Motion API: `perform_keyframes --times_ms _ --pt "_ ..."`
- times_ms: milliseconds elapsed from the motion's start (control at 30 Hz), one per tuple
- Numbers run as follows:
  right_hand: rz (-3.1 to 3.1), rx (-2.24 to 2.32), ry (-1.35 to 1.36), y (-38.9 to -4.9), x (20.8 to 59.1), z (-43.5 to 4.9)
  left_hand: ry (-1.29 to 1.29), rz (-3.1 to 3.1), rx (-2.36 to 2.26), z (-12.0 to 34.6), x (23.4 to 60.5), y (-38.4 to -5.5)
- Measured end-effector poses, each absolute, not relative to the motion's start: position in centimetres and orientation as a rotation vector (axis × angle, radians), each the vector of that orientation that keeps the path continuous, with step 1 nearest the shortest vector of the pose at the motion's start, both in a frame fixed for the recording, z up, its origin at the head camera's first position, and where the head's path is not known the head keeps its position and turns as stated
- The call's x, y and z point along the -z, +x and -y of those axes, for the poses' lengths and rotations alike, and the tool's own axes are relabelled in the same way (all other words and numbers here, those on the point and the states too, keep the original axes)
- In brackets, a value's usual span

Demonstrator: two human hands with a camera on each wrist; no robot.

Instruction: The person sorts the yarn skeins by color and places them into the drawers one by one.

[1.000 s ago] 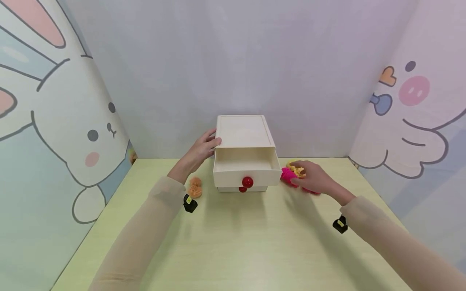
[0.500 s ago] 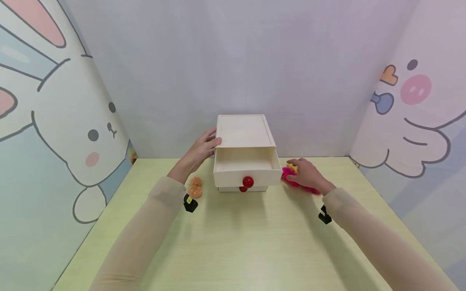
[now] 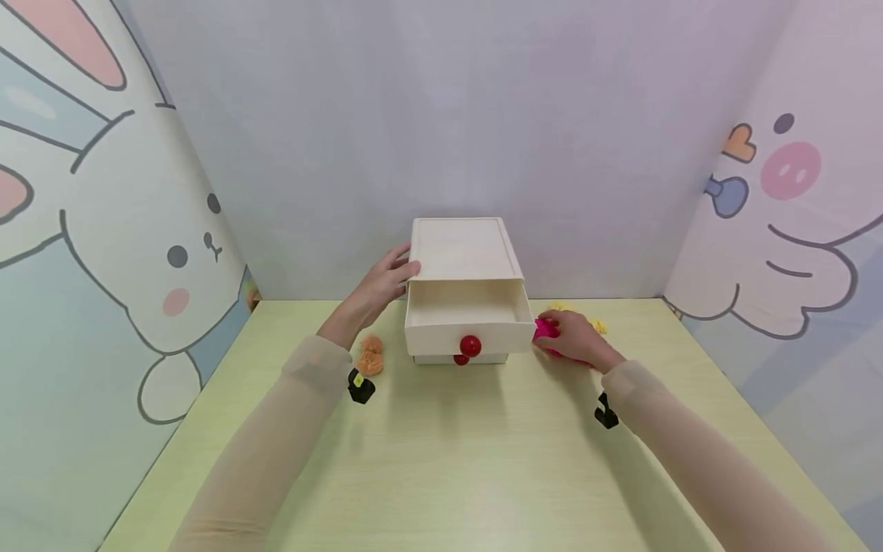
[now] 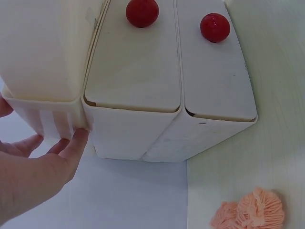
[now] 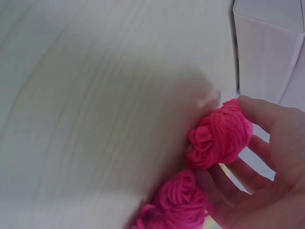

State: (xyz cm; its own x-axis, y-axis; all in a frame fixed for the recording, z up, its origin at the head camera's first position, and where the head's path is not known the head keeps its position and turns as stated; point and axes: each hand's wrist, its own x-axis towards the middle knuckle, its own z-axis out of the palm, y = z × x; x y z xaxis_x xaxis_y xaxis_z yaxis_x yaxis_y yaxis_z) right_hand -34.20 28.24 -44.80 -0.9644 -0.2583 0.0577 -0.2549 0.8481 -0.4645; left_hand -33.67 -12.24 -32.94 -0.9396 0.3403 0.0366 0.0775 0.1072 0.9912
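A white drawer cabinet (image 3: 464,247) stands at the back of the table, its top drawer (image 3: 431,340) pulled out, with a red knob (image 3: 471,346). My left hand (image 3: 378,290) rests against the cabinet's left side near the top. In the left wrist view, that hand's fingertips (image 4: 80,136) touch the side of the top tier. My right hand (image 3: 576,337) is at the cabinet's right, its thumb and fingers round a bright pink ball of yarn (image 5: 224,136). Against those fingers, a second pink yarn ball (image 5: 181,202) lies close by, partly out of frame.
Peach yarn balls (image 3: 370,360) lie left of the cabinet. Yellow yarn (image 3: 599,326) shows behind my right hand, mostly hidden. Two lower drawers (image 4: 217,76) are closed. A curtain (image 3: 310,153) hangs behind the table (image 3: 441,460), with printed cartoon panels at both sides.
My right hand has moved left and down onto the pink yarn and taken hold of it, uncovering yellow yarn behind. The left hand and the cabinet have stayed put.
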Motion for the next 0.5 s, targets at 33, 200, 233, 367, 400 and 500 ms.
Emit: perform_keyframes --times_ms 33,200,233,367,400,500 --pt "-3.013 0.752 -0.435 -34.2 44.9 -28.2 0.416 -2.175 -1.932 12.2 33.0 -33.7" --pt "-3.002 0.755 -0.438 -34.2 45.3 -28.0 0.403 -2.165 -1.943 12.2 33.1 -33.9" --pt "-3.000 0.759 -0.438 -34.1 45.3 -28.1 0.403 -2.167 -1.940 12.2 33.1 -33.9" --pt "-2.992 0.779 -0.432 -33.8 45.1 -28.1 0.403 -2.170 -1.933 12.1 33.1 -33.9" --pt "-2.993 0.785 -0.436 -33.7 44.9 -28.2 0.404 -2.169 -1.933 12.1 33.1 -34.0" --pt "-2.981 0.820 -0.461 -33.4 44.1 -28.3 0.403 -2.167 -1.934 12.1 33.1 -34.0"
